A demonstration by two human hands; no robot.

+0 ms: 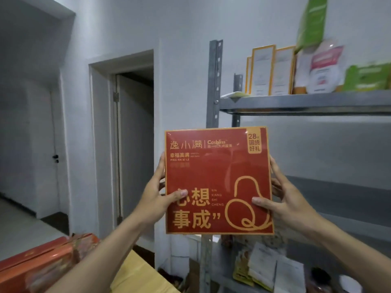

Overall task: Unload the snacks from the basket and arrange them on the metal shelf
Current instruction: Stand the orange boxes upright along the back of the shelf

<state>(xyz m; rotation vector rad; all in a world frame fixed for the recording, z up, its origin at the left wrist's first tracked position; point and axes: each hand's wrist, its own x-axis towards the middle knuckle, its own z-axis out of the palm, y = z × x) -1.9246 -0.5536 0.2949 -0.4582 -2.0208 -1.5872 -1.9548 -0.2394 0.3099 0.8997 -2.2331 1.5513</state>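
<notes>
left hand [154, 195] and right hand [289, 204] gripping red snack box [218, 180] upright, metal shelf [304, 102] holding packets [323, 68]

Left arm [101, 249]: reaching up from 7 o'clock.
Left hand [155, 197]: gripping the box [218, 180] at its 9 o'clock edge, thumb pressing on the front, fingers curling behind.
Right arm [349, 250]: reaching up from 5 o'clock.
Right hand [289, 200]: gripping the 3 o'clock edge likewise.

White walls [127, 28] frame a dark open doorway [135, 144]; a closed door [38, 134] stands left.
</notes>
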